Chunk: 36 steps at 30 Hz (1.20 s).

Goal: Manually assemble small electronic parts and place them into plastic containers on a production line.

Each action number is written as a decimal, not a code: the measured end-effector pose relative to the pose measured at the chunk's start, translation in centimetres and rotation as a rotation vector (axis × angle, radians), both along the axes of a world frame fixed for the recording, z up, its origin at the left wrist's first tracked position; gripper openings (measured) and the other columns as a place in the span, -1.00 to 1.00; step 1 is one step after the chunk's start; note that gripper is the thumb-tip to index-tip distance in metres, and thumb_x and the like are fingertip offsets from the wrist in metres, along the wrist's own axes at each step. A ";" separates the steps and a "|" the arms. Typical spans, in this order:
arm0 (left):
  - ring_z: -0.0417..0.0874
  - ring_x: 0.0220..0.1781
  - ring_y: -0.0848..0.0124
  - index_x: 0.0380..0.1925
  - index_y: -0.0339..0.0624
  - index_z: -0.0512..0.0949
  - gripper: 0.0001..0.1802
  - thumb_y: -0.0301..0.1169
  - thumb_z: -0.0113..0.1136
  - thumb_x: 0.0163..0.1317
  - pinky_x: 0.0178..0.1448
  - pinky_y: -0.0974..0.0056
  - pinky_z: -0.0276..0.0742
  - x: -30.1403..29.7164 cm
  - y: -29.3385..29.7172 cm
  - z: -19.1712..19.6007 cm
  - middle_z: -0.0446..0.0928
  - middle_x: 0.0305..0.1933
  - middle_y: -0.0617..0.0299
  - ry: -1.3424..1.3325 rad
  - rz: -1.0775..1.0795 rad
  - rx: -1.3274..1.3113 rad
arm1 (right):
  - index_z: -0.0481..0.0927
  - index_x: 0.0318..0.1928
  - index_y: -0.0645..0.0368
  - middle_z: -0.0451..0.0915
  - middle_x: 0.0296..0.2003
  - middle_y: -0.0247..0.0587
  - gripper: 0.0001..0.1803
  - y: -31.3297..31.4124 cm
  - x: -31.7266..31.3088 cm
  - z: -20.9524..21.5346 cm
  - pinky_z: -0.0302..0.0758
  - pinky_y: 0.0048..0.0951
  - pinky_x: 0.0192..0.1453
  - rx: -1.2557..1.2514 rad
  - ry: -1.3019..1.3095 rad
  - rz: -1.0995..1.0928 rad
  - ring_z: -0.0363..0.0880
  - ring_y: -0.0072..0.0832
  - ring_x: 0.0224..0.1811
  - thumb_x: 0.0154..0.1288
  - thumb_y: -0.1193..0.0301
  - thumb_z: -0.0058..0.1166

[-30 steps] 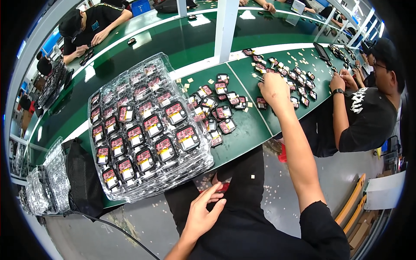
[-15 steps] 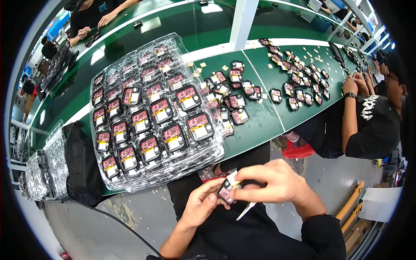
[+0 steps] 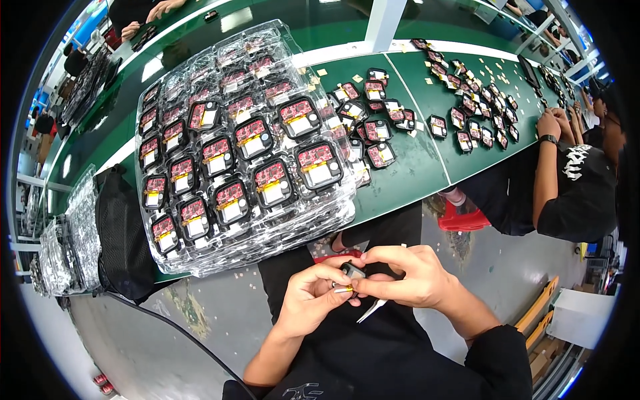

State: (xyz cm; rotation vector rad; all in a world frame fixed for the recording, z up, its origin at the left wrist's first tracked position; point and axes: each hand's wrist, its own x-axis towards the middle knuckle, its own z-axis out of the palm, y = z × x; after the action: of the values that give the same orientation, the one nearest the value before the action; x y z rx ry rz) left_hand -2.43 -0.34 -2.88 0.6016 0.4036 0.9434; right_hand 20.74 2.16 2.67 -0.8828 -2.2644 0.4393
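Observation:
Over my lap, my left hand (image 3: 308,298) grips a small black-cased circuit module (image 3: 354,270) between thumb and fingers. The module is tilted, and a grey face and a bit of yellow tape show between the fingertips. My right hand (image 3: 420,277) pinches the module's other side. Pale pointed tweezers (image 3: 371,312) stick out below the right hand, tucked in its fingers; their upper part is hidden. Ahead of my hands, a stack of clear plastic trays (image 3: 300,241) holds rows of black-framed modules (image 3: 271,184) with red boards, white blocks and yellow tape.
Loose modules (image 3: 381,155) lie on the green table (image 3: 417,180) right of the trays, with another group (image 3: 467,107) farther right among small pale squares. A black mesh bag (image 3: 123,227) stands left. A co-worker (image 3: 573,187) sits at right, near a red stool (image 3: 463,217).
The module has been turned in my hands, so its red board no longer faces up. My right fingers have closed in on it. The whole view has shifted slightly.

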 end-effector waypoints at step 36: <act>0.55 0.38 0.29 0.34 -0.43 0.40 -0.46 -0.83 0.15 0.36 0.30 0.28 0.64 0.7 -0.3 2.3 0.34 0.53 -0.19 0.669 0.291 0.190 | 0.75 -0.11 0.12 0.69 -0.29 -0.27 -0.74 0.3 0.1 0.1 0.64 -0.38 -0.34 -0.401 0.134 -0.177 0.72 -0.34 -0.36 0.16 0.48 0.45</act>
State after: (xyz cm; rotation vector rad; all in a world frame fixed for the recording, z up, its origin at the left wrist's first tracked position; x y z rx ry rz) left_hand -1.68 -0.62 -0.56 1.0550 1.0273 1.0490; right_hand 20.80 2.46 2.81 -1.2026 -1.9861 0.8627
